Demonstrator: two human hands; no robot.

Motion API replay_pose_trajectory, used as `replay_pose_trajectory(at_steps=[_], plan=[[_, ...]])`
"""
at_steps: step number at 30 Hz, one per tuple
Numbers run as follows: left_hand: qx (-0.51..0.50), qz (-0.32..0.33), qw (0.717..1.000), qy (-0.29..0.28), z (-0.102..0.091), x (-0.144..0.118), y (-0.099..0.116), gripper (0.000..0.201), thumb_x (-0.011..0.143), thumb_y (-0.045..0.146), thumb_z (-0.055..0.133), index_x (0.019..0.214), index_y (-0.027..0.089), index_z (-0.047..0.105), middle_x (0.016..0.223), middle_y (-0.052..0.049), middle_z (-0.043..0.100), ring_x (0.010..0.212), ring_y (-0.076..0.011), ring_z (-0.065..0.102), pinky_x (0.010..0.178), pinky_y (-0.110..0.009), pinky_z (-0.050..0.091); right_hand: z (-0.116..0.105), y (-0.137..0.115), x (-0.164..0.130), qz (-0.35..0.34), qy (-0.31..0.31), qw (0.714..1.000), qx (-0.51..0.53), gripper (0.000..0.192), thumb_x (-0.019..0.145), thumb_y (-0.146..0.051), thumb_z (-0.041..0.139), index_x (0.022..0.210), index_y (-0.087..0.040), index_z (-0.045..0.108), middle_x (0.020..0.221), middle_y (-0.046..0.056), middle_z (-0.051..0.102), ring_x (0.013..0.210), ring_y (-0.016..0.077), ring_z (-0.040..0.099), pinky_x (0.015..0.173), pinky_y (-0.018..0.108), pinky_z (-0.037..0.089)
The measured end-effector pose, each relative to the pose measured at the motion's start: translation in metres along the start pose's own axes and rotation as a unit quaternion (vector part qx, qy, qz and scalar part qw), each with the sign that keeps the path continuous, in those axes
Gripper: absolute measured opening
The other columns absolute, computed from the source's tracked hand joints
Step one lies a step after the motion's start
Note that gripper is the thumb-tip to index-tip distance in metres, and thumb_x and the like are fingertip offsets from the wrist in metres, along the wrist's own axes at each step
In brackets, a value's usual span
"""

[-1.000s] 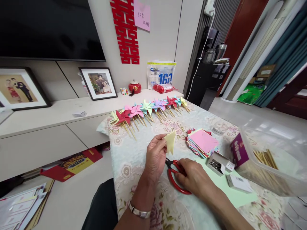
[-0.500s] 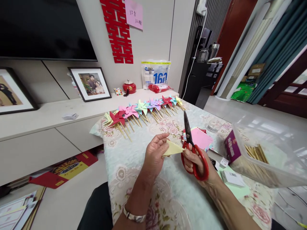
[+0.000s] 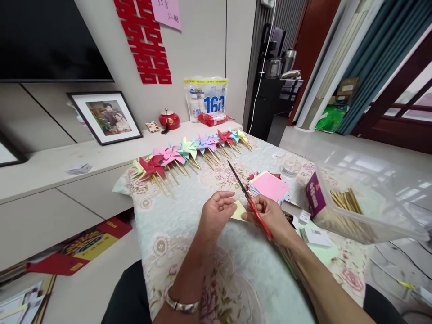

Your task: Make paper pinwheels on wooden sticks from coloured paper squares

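Note:
Between the fingers of my left hand [image 3: 216, 214] is a folded piece of pale yellow paper [image 3: 239, 211], pinched at its left side. My right hand [image 3: 269, 218] grips the scissors [image 3: 259, 213], whose red handles are seen nearly edge-on. Their dark blades point up and to the left, past the paper and apart from it. The right thumb and fingertips also meet the paper's right corner. Just beyond my right hand lies a stack of coloured paper squares [image 3: 270, 186], a pink one on top.
A row of paper pinwheels [image 3: 170, 155] on golden sticks lies along the table's far edge. At the right stands a clear plastic bin [image 3: 337, 227] holding golden sticks [image 3: 347, 201]. Small white boxes [image 3: 316, 237] rest on green paper, and a clear round container [image 3: 291, 168] sits behind the stack.
The scissors have turned from showing their broad side to nearly edge-on, blades tilting left. My right hand has come closer to my left and covers more of the paper. The whole view has shifted slightly.

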State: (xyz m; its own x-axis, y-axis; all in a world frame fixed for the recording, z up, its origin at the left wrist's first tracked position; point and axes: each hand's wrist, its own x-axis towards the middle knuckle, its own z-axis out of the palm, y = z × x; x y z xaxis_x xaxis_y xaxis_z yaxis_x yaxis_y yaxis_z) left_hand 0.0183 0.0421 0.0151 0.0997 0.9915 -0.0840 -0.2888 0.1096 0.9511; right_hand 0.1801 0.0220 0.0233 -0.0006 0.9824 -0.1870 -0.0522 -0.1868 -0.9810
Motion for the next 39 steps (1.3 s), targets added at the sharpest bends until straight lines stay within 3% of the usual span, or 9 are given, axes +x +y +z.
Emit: replay_pose_trajectory(at_steps=[7,14,17,21,24,28,31,35,39], plan=[[-0.139,-0.073,0.988,0.009,0.007,-0.006,-0.004,0.043,0.06,0.032,0.089,0.092,0.013,0.067,0.078,-0.003,0.068,0.062,-0.0094,0.058,0.055,-0.02,0.042,0.006,0.0,0.001,-0.048,0.081,0.995,0.04,0.048,0.045,-0.027,0.093,0.072,-0.019,0.054,0.057,-0.008,0.058,0.049,0.0065,0.045,0.047,0.018,0.031],[-0.257,-0.106,0.96,0.028,0.003,0.0,-0.01,0.034,0.062,0.024,0.089,0.083,0.012,0.065,0.071,-0.001,0.066,0.058,-0.0084,0.059,0.053,-0.018,0.045,0.01,-0.003,-0.005,-0.091,0.059,0.991,0.079,0.047,0.051,-0.034,0.093,0.075,-0.02,0.056,0.059,-0.007,0.054,0.047,0.0065,0.041,0.044,0.019,0.029],[-0.3,-0.116,0.945,0.062,-0.006,0.008,-0.012,0.028,0.068,0.017,0.085,0.084,0.014,0.063,0.066,0.002,0.064,0.055,-0.008,0.058,0.052,-0.018,0.045,0.006,-0.006,-0.013,-0.086,-0.006,0.99,0.114,0.044,0.066,-0.052,0.084,0.081,-0.019,0.061,0.061,-0.005,0.052,0.045,0.0073,0.041,0.044,0.022,0.029],[-0.351,-0.127,0.925,0.077,-0.013,0.015,-0.01,0.017,0.076,0.013,0.077,0.082,0.014,0.061,0.063,0.002,0.062,0.052,-0.008,0.057,0.05,-0.019,0.043,-0.006,-0.002,-0.032,-0.037,-0.137,0.984,0.11,0.062,0.082,-0.074,0.058,0.1,-0.015,0.068,0.074,0.003,0.06,0.052,0.013,0.053,0.05,0.029,0.043],[-0.394,-0.132,0.907,0.072,-0.014,0.016,-0.007,0.011,0.078,0.011,0.072,0.083,0.014,0.063,0.065,0.001,0.064,0.052,-0.0086,0.056,0.049,-0.02,0.041,-0.016,0.009,-0.05,0.017,-0.172,0.985,0.031,0.04,0.094,-0.049,0.06,0.116,-0.016,0.064,0.105,0.008,0.068,0.084,0.021,0.067,0.071,0.037,0.057],[-0.43,-0.121,0.892,0.068,-0.013,0.014,-0.001,0.012,0.078,0.01,0.068,0.089,0.014,0.066,0.076,-0.002,0.07,0.059,-0.011,0.06,0.049,-0.021,0.04,-0.027,0.023,-0.071,0.043,-0.196,0.979,-0.014,0.031,0.097,-0.032,0.061,0.126,-0.021,0.06,0.129,0.01,0.061,0.109,0.0237,0.064,0.089,0.044,0.056],[-0.429,-0.109,0.893,0.074,-0.011,0.012,0.002,0.008,0.079,0.011,0.066,0.086,0.015,0.067,0.076,-0.003,0.071,0.06,-0.0121,0.061,0.05,-0.022,0.041,-0.033,0.03,-0.084,0.051,-0.218,0.974,-0.04,0.029,0.097,-0.039,0.059,0.118,-0.019,0.064,0.116,0.009,0.067,0.096,0.0206,0.066,0.082,0.038,0.057],[-0.414,-0.098,0.901,0.085,-0.009,0.01,0.005,0.001,0.08,0.014,0.066,0.08,0.015,0.066,0.071,-0.003,0.069,0.06,-0.0133,0.062,0.051,-0.024,0.045,-0.037,0.03,-0.094,0.049,-0.238,0.968,-0.068,0.063,0.084,-0.077,0.049,0.095,-0.019,0.072,0.067,0.006,0.061,0.057,0.0178,0.055,0.059,0.034,0.048],[-0.395,-0.083,0.911,0.084,-0.009,0.008,0.006,0.003,0.081,0.016,0.066,0.079,0.015,0.066,0.07,-0.003,0.069,0.059,-0.014,0.063,0.054,-0.025,0.047,-0.034,0.027,-0.094,0.052,-0.241,0.964,-0.097,0.075,0.076,-0.087,0.043,0.09,-0.02,0.073,0.059,0.004,0.054,0.049,0.0163,0.045,0.054,0.034,0.041]])
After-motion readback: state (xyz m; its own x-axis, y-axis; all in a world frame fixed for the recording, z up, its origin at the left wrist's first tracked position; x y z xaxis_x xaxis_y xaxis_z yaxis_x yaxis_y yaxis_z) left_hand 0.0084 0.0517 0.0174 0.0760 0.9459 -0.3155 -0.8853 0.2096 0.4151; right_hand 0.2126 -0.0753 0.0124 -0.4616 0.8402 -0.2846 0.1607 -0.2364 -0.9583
